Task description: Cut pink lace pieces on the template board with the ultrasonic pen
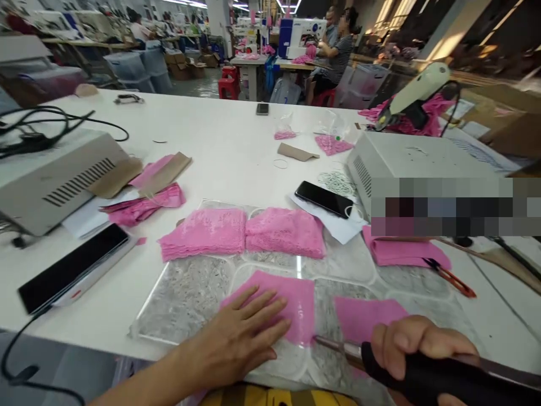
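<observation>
My left hand (240, 332) lies flat with its fingers spread, pressing a pink fabric piece (301, 304) onto a clear board. In my right hand (418, 344) is a soldering iron (406, 369) with a black handle and a thin metal tip. That tip touches or nearly touches the lower right corner of the pink piece. Another pink fabric piece (367, 316) lies to the right, partly behind the iron and my right hand. Beyond my hands, two pink lace stacks (211, 228) (285, 228) sit side by side at the back of the board (181, 299).
Orange-handled snips (454, 279) rest beside folded pink fabric (406, 252) on the right. A black phone (323, 197) lies behind the stacks, and a larger black-screened device (74, 268) at left. Grey vented boxes (63, 175) (422, 158) flank the table; a handheld gun (418, 93) lies atop the right one.
</observation>
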`<state>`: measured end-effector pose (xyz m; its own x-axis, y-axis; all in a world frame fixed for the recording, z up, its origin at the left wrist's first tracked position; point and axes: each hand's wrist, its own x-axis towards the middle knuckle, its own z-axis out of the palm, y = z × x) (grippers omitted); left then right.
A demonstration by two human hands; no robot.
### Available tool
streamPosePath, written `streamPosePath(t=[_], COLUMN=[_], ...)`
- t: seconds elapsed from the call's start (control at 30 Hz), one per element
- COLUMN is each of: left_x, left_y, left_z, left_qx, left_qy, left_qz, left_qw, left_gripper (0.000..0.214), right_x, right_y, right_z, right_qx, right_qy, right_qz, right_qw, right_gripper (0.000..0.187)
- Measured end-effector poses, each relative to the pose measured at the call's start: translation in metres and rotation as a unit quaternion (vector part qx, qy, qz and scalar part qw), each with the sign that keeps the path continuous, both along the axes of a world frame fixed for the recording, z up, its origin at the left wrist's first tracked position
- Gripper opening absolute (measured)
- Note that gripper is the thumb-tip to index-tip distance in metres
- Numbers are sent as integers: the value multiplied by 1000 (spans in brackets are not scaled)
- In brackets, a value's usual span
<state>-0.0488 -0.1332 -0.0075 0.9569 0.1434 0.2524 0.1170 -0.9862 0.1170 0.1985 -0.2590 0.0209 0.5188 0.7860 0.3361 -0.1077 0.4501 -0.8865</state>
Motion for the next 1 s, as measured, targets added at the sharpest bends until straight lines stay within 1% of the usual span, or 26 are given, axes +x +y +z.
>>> streamPosePath(t=[0.07,0.13,0.23,0.33,0.43,0.57,0.63,0.83,0.9,1.0], left_x=[2,1,-3,-5,-5,-4,-4,-5,-3,2], left_y=[2,3,3,2,0,0,0,1,1,2], left_z=[-4,-8,-10,-10,-12,-14,-14,-8,-7,-7], left_qx=[4,5,-6,-12,-8,-8,-6,14,20,20], left_qy=[-7,-15,-8,-3,-10,-5,-4,-10,-11,-20], left_qz=[-11,-14,-6,4,7,14,15,9,8,5], left_qw=[1000,1000,1000,1000,1000,1000,1000,1000,1000,1000], left_gripper=[40,41,43,44,44,44,44,42,41,41], right_x=[-8,-10,-6,-4,-5,-8,-7,0,0,-3], right_y=[3,1,-5,-8,-7,-4,-3,-4,-1,9], right_z=[16,22,20,16,14,15,16,18,17,15], right_qx=[-16,-27,-25,-28,-39,-41,-39,-58,-37,7], right_qy=[-12,-11,-4,-10,-19,-18,-21,-41,-36,-19], right_qz=[-7,-17,-24,-3,25,25,26,75,57,-14], right_qw=[1000,999,999,1000,999,999,999,995,997,1000], right_gripper=[12,12,14,15,15,13,13,13,14,14])
